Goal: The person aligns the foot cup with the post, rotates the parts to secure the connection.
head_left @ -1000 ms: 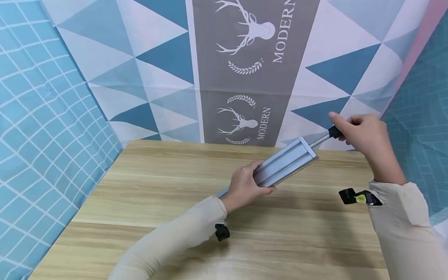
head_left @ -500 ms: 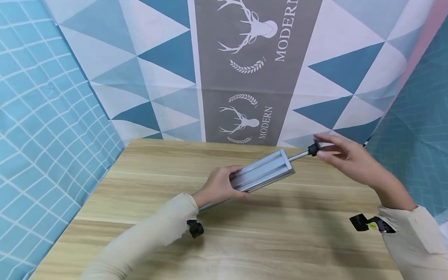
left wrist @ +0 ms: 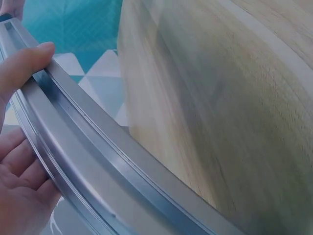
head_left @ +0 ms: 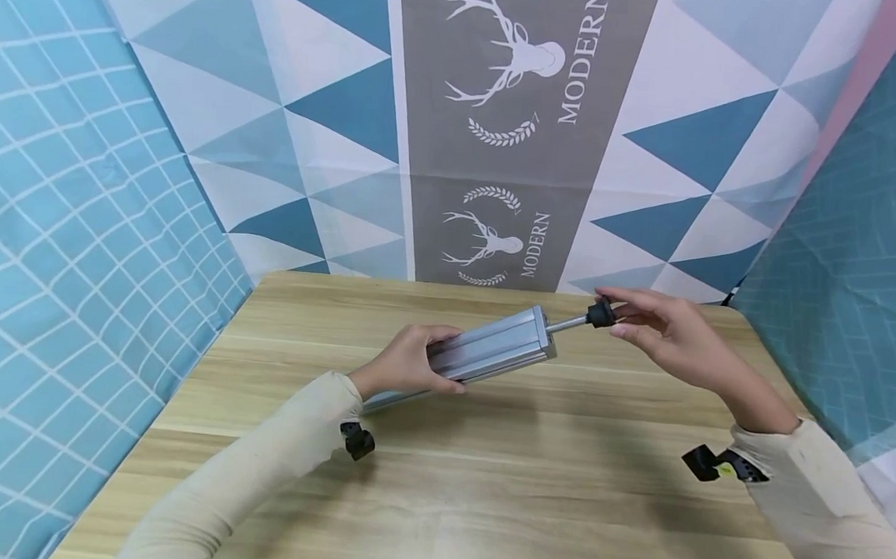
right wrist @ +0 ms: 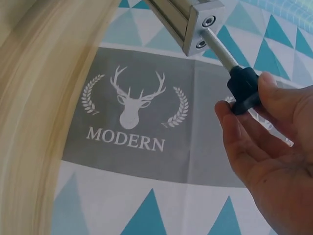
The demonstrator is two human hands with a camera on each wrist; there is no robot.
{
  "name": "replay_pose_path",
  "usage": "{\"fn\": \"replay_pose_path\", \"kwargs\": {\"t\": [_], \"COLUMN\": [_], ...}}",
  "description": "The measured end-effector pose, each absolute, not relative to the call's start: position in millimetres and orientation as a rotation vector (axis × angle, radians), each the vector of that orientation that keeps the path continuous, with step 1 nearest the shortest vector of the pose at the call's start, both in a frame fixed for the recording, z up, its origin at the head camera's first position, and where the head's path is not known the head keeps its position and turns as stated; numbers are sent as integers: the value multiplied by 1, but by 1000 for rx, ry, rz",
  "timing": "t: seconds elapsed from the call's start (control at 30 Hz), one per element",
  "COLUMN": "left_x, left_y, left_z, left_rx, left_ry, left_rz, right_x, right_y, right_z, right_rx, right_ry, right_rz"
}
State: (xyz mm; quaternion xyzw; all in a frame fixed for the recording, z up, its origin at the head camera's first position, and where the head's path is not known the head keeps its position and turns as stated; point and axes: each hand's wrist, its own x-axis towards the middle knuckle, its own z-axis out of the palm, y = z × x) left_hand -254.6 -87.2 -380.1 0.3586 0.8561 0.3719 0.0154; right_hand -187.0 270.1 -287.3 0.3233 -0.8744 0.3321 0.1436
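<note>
A silver aluminium profile (head_left: 490,341) with lengthwise grooves is held tilted above the table, its right end raised. My left hand (head_left: 408,363) grips it with the thumb on one side and fingers on the other; the left wrist view shows the fingers curling under the profile (left wrist: 93,132). From the right end face, beside two screws (right wrist: 209,21), a threaded rod (right wrist: 222,50) sticks out. It ends in a black levelling foot (right wrist: 243,88). My right hand (head_left: 671,333) pinches this foot between thumb and fingertips; its palm faces the profile's end.
The wooden table (head_left: 438,496) lies below both hands. A patterned cloth (head_left: 334,141) with triangles and deer heads hangs behind it. Blue tiled-pattern cloths stand at the left (head_left: 59,254) and right (head_left: 854,272). Each wrist carries a small black camera (head_left: 357,441).
Both hands and the profile have moved left and lower, and the profile lies closer to level. My right hand has changed from reaching down over the foot to pinching it from the right side.
</note>
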Motion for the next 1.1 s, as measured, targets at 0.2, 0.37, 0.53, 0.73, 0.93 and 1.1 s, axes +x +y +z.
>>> {"fn": "replay_pose_path", "kwargs": {"t": [0.2, 0.37, 0.53, 0.73, 0.93, 1.1], "left_x": [-253, -252, -254, -254, -256, -257], "left_y": [-89, -87, -80, -74, -74, -76], "left_z": [-378, -374, -367, -367, -374, -377], "left_rx": [1153, 1167, 1231, 1159, 1067, 1013], "left_ry": [2644, 2658, 2715, 2648, 2610, 2629], "left_rz": [1153, 1102, 1038, 1199, 1370, 1399], "right_x": [-189, -190, -192, -190, -186, -187], "right_y": [263, 259, 254, 251, 255, 259], "right_z": [-281, -275, -271, -270, -272, -277], "right_rx": [925, 929, 919, 926, 893, 910], "right_ry": [-2503, -2501, -2523, -2523, -2561, -2584], "right_rz": [922, 896, 908, 950, 893, 772]}}
